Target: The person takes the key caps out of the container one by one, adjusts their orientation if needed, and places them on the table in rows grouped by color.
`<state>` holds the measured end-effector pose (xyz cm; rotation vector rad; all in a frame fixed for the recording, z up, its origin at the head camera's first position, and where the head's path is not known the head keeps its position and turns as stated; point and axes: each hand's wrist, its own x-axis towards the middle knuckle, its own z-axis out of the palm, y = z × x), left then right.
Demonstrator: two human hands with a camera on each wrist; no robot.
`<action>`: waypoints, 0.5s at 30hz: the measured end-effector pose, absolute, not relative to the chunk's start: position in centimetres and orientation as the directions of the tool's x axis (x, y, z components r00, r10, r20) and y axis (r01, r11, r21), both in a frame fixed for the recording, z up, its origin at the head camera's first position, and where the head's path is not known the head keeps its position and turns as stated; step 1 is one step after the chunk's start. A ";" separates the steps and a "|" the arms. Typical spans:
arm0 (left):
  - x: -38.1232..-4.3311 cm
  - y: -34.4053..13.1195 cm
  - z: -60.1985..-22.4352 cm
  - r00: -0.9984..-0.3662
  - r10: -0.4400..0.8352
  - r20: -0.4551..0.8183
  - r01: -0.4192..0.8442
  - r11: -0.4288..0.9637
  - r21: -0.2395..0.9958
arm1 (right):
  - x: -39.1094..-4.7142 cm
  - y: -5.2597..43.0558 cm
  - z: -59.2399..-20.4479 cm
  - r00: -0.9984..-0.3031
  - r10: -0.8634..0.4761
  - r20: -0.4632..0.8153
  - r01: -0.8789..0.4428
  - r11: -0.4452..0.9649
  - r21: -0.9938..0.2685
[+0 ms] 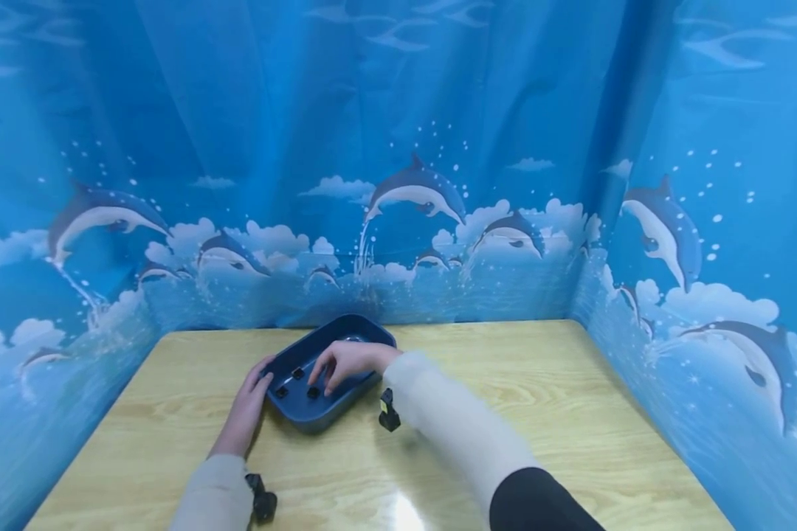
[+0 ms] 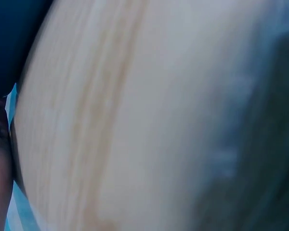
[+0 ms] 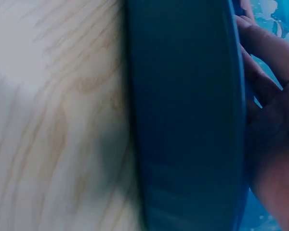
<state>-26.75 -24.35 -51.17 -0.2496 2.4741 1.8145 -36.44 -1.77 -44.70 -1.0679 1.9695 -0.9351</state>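
Observation:
A dark blue tray (image 1: 312, 419) lies at a slant on the wooden table, seen in the head view. At its left end my left hand (image 1: 246, 402) grips the rim, with thumb and fingers spread around the corner. My right hand (image 1: 348, 359) reaches over the right side into the tray, its thumb and index finger pointing down with a gap between them. Just under these fingertips lies a small black piece (image 1: 313, 393). Two similar pieces, a black one (image 1: 297, 373) and another black one (image 1: 282, 391), lie to its left. The right wrist view shows mainly the tray's outer wall (image 3: 188, 115).
Something small and shiny (image 1: 354, 339) is partly visible at the tray's far end, behind the right hand. A blue dolphin-print curtain (image 1: 398, 243) surrounds the back and sides of the pale wooden table (image 1: 518, 383). Most of the left wrist view is blurred.

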 end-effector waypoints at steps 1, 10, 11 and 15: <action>-26.8 -24.4 -51.2 -0.984 -0.094 -0.150 -0.171 0.298 0.939 | -36.4 -2.0 -44.9 -0.413 -0.877 -0.246 -0.357 0.404 -0.842; -26.9 -24.3 -51.2 -0.981 -0.101 -0.165 -0.188 0.289 0.939 | -36.3 -3.3 -45.9 -0.421 -0.855 -0.301 -0.389 0.471 -0.792; -26.9 -24.3 -51.2 -0.981 -0.100 -0.168 -0.190 0.288 0.938 | -36.4 -3.3 -45.9 -0.423 -0.854 -0.303 -0.406 0.478 -0.779; -26.8 -24.4 -51.3 -0.981 -0.099 -0.167 -0.189 0.287 0.939 | -36.4 -3.5 -46.1 -0.430 -0.842 -0.325 -0.443 0.510 -0.737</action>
